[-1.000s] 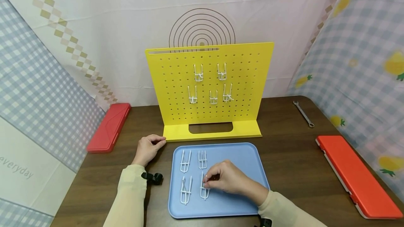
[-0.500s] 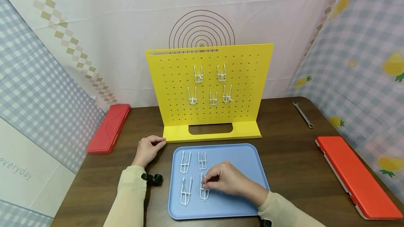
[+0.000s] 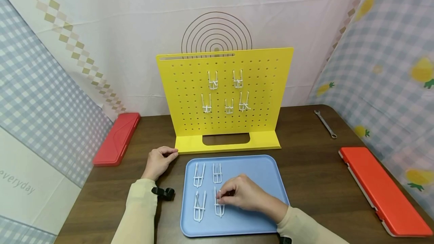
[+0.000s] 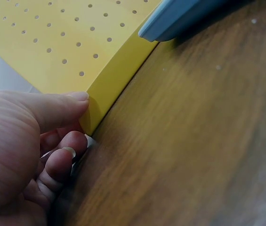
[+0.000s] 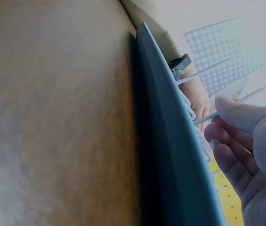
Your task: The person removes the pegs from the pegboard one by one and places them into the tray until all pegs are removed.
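On the blue tray [image 3: 254, 166], my right hand [image 3: 244, 193] pinches a white wire pegboard hook [image 3: 219, 211] between thumb and fingertips. In the right wrist view, a wire prong runs past the thumb [image 5: 231, 109] of that hand. Three more wire hooks lie on the tray: one [image 3: 199, 207] beside the held one and two, a hook [image 3: 198, 176] and another hook [image 3: 217, 173], behind. My left hand [image 3: 158, 163] grips the front left corner of the yellow pegboard's base [image 3: 190, 143], thumb on the corner in the left wrist view and fingers curled under it.
Several white hooks [image 3: 229, 106] hang on the upright pegboard [image 3: 264, 101]. A red case [image 3: 116, 138] lies at the left, an orange-red case [image 3: 379, 191] at the right. A wrench [image 3: 325, 124] rests on the dark wooden table [image 3: 312, 168] at the back right.
My right hand and the hook it pinches have shifted very slightly left. The left hand keeps its place at the pegboard's corner, and the hooks on the board are unchanged.
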Motion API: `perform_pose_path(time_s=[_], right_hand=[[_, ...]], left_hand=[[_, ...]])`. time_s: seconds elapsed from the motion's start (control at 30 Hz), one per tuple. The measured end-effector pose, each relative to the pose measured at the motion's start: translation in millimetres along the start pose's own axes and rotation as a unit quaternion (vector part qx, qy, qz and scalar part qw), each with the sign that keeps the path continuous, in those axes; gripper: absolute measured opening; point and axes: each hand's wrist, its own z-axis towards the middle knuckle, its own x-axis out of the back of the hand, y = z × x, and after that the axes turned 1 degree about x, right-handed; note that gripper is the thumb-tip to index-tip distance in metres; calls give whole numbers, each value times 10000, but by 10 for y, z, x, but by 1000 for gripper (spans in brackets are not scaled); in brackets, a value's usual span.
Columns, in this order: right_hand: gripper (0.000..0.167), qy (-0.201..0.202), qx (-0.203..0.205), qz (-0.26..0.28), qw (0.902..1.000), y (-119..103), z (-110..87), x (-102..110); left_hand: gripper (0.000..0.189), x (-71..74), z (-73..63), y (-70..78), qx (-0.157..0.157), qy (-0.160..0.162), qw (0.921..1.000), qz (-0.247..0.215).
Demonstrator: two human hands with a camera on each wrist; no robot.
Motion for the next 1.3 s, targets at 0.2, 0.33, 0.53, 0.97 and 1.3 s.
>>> perform_pose_path(time_s=[0.2,0.33,0.53,0.97,1.3], right_hand=[[9,-61,107,73,9999,-11,-1,-8],[8,-34,188,94,9998,-2,-1,-22],[6,-131,31,-12,9999,4,-10,6],[17,265,-844,-720,9935,-17,112,1035],[26,2336,-1724,-1095,9506,391,540,1806]], left_hand=[[11,-2,1,-6,-60,-10,10000,-22],[10,3,-1,-7,-2,-27,10000,-26],[10,12,-26,-1,-2,33,10000,-1],[10,18,2,20,-110,60,9999,-45],[10,-10,-12,-11,-172,22,9998,51]])
